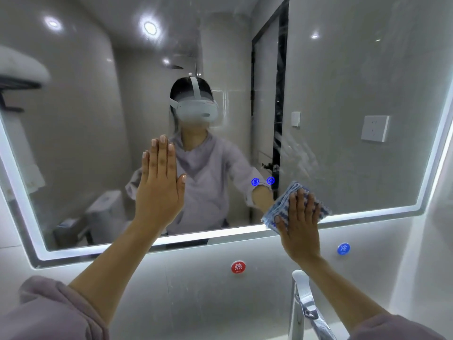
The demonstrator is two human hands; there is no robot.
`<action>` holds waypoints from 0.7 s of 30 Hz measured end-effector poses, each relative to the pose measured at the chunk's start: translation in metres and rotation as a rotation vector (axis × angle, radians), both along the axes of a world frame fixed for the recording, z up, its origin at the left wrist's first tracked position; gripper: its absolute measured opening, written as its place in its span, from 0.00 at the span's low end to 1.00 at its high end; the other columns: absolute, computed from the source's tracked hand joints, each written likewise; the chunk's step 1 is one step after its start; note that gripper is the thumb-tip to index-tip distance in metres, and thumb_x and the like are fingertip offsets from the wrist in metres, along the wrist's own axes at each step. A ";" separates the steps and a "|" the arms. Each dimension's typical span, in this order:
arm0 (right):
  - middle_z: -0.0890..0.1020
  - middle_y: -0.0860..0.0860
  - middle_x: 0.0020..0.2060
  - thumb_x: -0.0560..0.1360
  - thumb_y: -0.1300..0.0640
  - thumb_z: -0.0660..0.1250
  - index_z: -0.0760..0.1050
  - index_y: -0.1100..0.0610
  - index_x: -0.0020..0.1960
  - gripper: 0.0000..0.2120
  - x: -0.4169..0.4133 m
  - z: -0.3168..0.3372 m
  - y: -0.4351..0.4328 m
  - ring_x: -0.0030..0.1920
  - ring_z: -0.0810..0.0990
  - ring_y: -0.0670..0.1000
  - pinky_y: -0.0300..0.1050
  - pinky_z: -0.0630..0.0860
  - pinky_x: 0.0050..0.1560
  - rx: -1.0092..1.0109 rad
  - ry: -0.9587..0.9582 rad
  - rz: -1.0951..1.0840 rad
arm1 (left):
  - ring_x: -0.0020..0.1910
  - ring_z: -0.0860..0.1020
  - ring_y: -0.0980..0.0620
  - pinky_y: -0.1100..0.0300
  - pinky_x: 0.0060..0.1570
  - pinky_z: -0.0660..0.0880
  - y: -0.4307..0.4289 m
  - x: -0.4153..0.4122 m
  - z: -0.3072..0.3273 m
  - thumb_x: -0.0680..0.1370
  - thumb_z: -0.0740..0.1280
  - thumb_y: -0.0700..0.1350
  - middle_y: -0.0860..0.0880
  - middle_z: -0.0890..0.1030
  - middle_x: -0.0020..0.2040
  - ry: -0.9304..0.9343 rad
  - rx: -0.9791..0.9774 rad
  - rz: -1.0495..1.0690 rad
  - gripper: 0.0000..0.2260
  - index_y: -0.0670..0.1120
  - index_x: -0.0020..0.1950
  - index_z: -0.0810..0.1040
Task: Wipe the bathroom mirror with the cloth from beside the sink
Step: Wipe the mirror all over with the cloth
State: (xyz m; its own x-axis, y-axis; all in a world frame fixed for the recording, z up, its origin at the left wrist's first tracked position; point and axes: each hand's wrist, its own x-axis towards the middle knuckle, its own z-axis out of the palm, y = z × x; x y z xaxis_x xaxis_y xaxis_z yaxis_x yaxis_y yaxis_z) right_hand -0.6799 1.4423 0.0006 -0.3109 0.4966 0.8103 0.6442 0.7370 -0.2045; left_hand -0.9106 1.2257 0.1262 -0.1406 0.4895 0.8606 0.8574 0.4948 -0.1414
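The large wall mirror (343,82) with a lit white border fills most of the head view. My left hand (160,182) lies flat on the glass at the lower middle, fingers together and pointing up, holding nothing. My right hand (300,229) presses a folded blue and white cloth (285,204) against the mirror's lower right, at the lit bottom edge. Faint smear marks show on the glass just above the cloth. The mirror reflects a person in a lilac top wearing a white headset.
A chrome tap (306,305) rises at the bottom right, under my right forearm. On the wall below the mirror sit a red hot label (238,266) and a blue cold label (343,248). Two small blue touch icons (262,181) glow on the glass.
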 end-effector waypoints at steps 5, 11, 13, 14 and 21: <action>0.48 0.56 0.78 0.81 0.40 0.41 0.42 0.57 0.78 0.32 -0.027 -0.005 -0.023 0.76 0.45 0.61 0.60 0.44 0.74 0.029 -0.005 0.036 | 0.77 0.44 0.38 0.44 0.76 0.45 -0.001 0.002 0.001 0.81 0.43 0.50 0.36 0.43 0.77 -0.015 -0.005 0.011 0.28 0.34 0.76 0.45; 0.43 0.50 0.78 0.80 0.42 0.48 0.41 0.55 0.78 0.33 -0.070 -0.007 -0.059 0.77 0.39 0.57 0.57 0.44 0.74 0.251 -0.059 0.127 | 0.77 0.42 0.38 0.45 0.76 0.44 -0.002 0.004 0.001 0.81 0.42 0.50 0.36 0.42 0.76 -0.030 -0.021 0.014 0.28 0.34 0.76 0.45; 0.53 0.48 0.78 0.78 0.42 0.54 0.46 0.53 0.79 0.34 -0.090 -0.006 -0.075 0.78 0.43 0.56 0.58 0.47 0.74 0.352 -0.122 0.187 | 0.76 0.42 0.39 0.45 0.76 0.44 -0.003 0.003 0.001 0.81 0.43 0.50 0.36 0.42 0.77 -0.031 -0.025 0.015 0.29 0.34 0.76 0.44; 0.58 0.48 0.76 0.77 0.42 0.55 0.48 0.52 0.78 0.34 -0.099 -0.005 -0.083 0.78 0.45 0.55 0.58 0.48 0.74 0.402 -0.158 0.215 | 0.76 0.42 0.39 0.45 0.76 0.44 -0.003 0.003 0.000 0.81 0.43 0.51 0.36 0.42 0.77 -0.032 -0.025 0.015 0.29 0.34 0.76 0.44; 0.61 0.46 0.74 0.78 0.41 0.54 0.58 0.51 0.75 0.29 -0.124 0.001 -0.104 0.74 0.60 0.52 0.54 0.49 0.75 0.483 -0.221 0.253 | 0.77 0.43 0.39 0.45 0.76 0.46 -0.001 0.001 0.000 0.81 0.42 0.51 0.37 0.42 0.76 -0.013 -0.014 0.029 0.28 0.35 0.76 0.45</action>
State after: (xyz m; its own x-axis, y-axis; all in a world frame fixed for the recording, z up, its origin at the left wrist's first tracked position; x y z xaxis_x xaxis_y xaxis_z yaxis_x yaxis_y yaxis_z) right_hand -0.8037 1.3383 0.0017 -0.5594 -0.0242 0.8286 0.4252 0.8496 0.3119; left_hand -0.9095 1.2244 0.1260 -0.1662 0.4967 0.8519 0.8443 0.5180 -0.1373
